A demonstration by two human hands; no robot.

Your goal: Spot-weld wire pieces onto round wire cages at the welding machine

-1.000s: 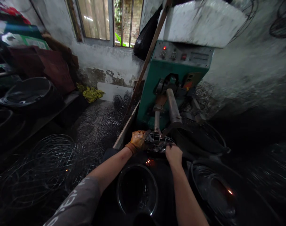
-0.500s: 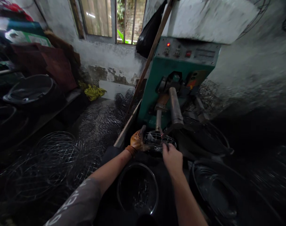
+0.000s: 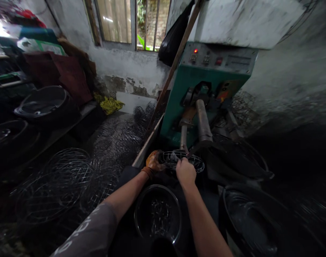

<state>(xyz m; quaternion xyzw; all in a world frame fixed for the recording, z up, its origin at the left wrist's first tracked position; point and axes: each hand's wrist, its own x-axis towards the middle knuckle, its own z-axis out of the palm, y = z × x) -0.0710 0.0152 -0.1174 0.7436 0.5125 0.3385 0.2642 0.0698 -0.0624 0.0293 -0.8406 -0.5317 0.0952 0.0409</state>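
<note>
My left hand (image 3: 153, 161), in an orange-brown glove, is closed on the left edge of a round wire rack (image 3: 198, 162). The rack sits tilted at the lower arm (image 3: 183, 137) of a green machine, which looks like a spot welder (image 3: 171, 119). Bare and closed, my right hand (image 3: 186, 172) is at the rack's near side, close to the machine's tips. Whatever its fingers pinch is hidden behind them. Below my hands, a round bowl (image 3: 135, 216) holds many small shiny metal pieces (image 3: 161, 216).
Round wire grids (image 3: 69, 171) and tangled wire (image 3: 117, 139) lie to the left. Dark tubs (image 3: 45, 101) stand behind them. A wooden board (image 3: 149, 139) edges the machine's left side. At the right is a basin (image 3: 248, 214) with coiled wire-like rings.
My right hand has moved left and up along the rack, nearer the machine's tips. The left hand's thumb has come down around the rack's edge. The view has shifted slightly.
</note>
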